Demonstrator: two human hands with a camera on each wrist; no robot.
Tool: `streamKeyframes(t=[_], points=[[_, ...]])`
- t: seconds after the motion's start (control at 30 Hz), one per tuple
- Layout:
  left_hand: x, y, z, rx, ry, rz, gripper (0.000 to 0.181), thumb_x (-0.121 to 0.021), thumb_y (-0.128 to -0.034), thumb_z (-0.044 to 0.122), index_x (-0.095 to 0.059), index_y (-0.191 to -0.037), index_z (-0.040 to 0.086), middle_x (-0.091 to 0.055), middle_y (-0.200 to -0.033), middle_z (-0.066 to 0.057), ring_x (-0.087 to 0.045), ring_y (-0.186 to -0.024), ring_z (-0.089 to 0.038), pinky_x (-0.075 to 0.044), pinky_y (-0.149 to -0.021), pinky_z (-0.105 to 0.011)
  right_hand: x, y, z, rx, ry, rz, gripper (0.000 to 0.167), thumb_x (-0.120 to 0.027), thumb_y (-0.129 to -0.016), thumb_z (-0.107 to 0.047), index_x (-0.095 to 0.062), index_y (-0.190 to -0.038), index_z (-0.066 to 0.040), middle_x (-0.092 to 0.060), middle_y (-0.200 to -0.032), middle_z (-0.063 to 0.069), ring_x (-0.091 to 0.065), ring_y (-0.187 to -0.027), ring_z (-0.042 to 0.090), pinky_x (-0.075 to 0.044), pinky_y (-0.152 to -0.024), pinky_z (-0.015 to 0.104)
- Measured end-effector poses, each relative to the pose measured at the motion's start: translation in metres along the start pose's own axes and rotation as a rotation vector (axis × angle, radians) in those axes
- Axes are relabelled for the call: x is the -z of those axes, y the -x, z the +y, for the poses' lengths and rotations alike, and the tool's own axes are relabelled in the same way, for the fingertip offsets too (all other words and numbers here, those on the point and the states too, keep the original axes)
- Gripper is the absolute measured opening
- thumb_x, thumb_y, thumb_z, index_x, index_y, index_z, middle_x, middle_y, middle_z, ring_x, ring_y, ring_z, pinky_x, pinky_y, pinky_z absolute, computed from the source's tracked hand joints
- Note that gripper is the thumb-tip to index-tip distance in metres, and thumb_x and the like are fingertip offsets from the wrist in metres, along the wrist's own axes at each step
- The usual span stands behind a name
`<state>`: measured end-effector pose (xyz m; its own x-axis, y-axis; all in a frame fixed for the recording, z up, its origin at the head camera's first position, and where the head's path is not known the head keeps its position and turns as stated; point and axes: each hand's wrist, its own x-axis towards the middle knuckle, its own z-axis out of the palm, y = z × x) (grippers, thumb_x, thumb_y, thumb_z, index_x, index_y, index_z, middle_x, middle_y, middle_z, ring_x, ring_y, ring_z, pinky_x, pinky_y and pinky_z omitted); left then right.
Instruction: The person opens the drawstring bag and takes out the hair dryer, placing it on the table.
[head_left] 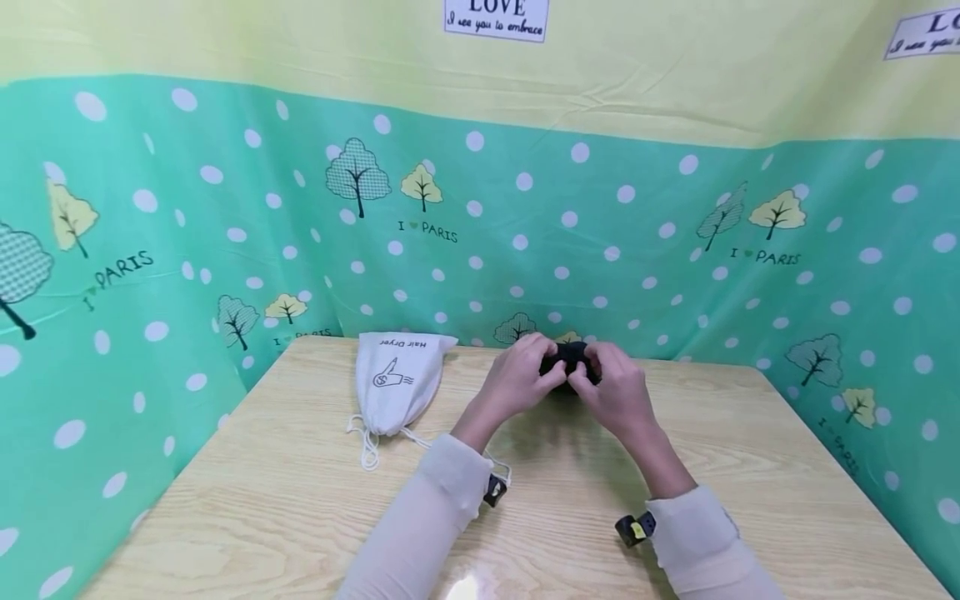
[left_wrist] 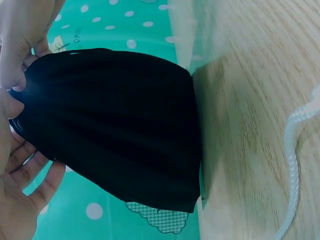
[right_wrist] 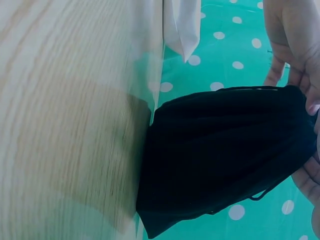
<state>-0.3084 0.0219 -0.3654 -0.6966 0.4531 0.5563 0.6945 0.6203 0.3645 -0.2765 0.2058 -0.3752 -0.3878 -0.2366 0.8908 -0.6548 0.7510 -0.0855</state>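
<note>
A black cloth drawstring pouch stands upright at the far side of the table, its base on the wood. My left hand pinches its gathered mouth from the left. From the right, my right hand pinches the same mouth, thumbs close together. In the left wrist view the pouch widens from the gripped top to its base. Thin cord loops show along the edge of the pouch in the right wrist view. What is inside the pouch is hidden.
A white drawstring bag printed "Hair Dryer" lies to the left, its white cord trailing on the wooden table toward my left forearm. A green and yellow patterned curtain hangs behind the table's far edge.
</note>
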Motion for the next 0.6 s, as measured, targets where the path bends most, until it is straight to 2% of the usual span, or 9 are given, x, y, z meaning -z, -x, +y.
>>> streamKeyframes(t=[0.2, 0.4, 0.6], points=[[-0.002, -0.002, 0.003, -0.003, 0.004, 0.006, 0.026, -0.061, -0.0986, 0.03, -0.069, -0.109, 0.007, -0.067, -0.109, -0.003, -0.062, -0.101, -0.018, -0.055, -0.087, -0.032, 0.004, -0.001, 0.005, -0.011, -0.012, -0.016, 0.016, -0.071, -0.077, 0.004, -0.061, -0.09, 0.008, -0.061, -0.079, 0.02, -0.06, -0.065, 0.029, -0.055, -0.054, 0.04], [-0.001, -0.001, 0.001, -0.008, 0.009, 0.029, 0.028, -0.066, -0.0994, 0.034, -0.07, -0.109, 0.008, -0.068, -0.108, -0.002, -0.063, -0.103, -0.017, -0.055, -0.09, -0.031, 0.005, 0.0, 0.011, -0.007, -0.047, -0.031, 0.023, -0.079, -0.078, 0.0, -0.061, -0.091, 0.006, -0.061, -0.08, 0.017, -0.059, -0.065, 0.026, -0.053, -0.054, 0.037], [0.001, 0.001, -0.001, -0.028, -0.01, 0.041, 0.033, -0.067, -0.0992, 0.039, -0.071, -0.109, 0.007, -0.068, -0.106, -0.002, -0.063, -0.101, -0.018, -0.055, -0.086, -0.032, 0.005, -0.001, 0.012, -0.012, -0.11, -0.06, 0.021, -0.078, -0.078, 0.006, -0.062, -0.092, 0.005, -0.06, -0.079, 0.014, -0.06, -0.066, 0.022, -0.054, -0.054, 0.037]])
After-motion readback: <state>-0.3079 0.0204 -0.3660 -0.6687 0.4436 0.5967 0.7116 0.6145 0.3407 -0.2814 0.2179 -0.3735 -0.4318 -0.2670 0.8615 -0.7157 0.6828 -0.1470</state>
